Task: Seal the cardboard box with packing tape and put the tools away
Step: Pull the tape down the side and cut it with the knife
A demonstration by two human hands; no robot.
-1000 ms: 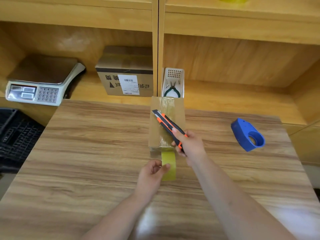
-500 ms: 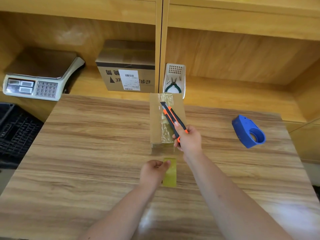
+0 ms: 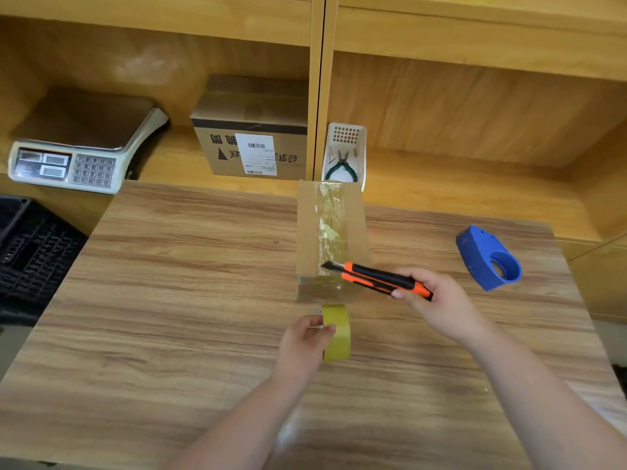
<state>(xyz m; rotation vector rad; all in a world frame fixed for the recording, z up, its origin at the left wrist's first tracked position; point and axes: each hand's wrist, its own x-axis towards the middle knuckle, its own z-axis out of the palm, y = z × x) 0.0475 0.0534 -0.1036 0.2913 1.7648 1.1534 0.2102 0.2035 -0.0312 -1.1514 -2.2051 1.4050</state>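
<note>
A small cardboard box [image 3: 307, 232] stands on the wooden table, with clear tape running along its top and down its near face. Just in front of it, my left hand [image 3: 305, 344] grips a yellowish roll of packing tape [image 3: 336, 332] held on edge. My right hand [image 3: 441, 303] holds an orange and black utility knife [image 3: 376, 278] pointing left, its blade tip at the box's near top edge by the tape. A blue tape dispenser [image 3: 488, 257] lies on the table to the right.
A white basket [image 3: 346, 137] with green pliers [image 3: 341, 169] stands on the shelf behind the box. Beside it are a larger labelled carton [image 3: 251, 130] and a weighing scale [image 3: 81, 140]. A black crate [image 3: 30, 252] sits left of the table [image 3: 169, 300].
The knife has swung from pointing away along the box top to pointing left at the box's near edge. My right hand moved right. The left hand still holds the tape roll.
</note>
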